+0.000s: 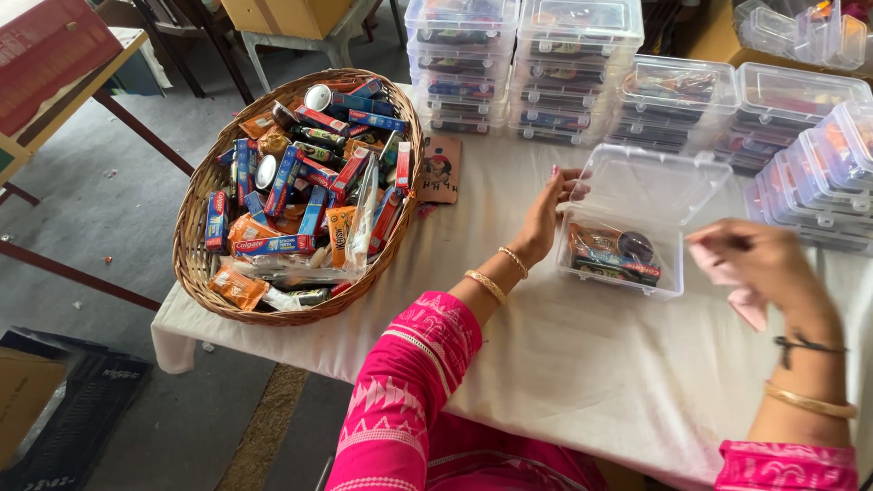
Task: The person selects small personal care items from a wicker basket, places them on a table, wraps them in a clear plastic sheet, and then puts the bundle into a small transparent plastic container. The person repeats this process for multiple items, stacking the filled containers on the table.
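On the white tablecloth (564, 364), left hand (546, 214) steadies the open clear box (627, 238) by its left edge, fingers loosely spread, while right hand (764, 264), blurred, pinches a pink packet (741, 300) just beside it, basket (195, 227) well apart.

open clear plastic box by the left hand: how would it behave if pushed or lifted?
The clear box looks thin-walled, so probably light and a bit flexible. It holds only a few small packets, so a push would likely slide it on the white cloth. The raised hinged lid may tip it backward; the left hand steadies its edge.

Packing room: stacked kit boxes (582, 68)
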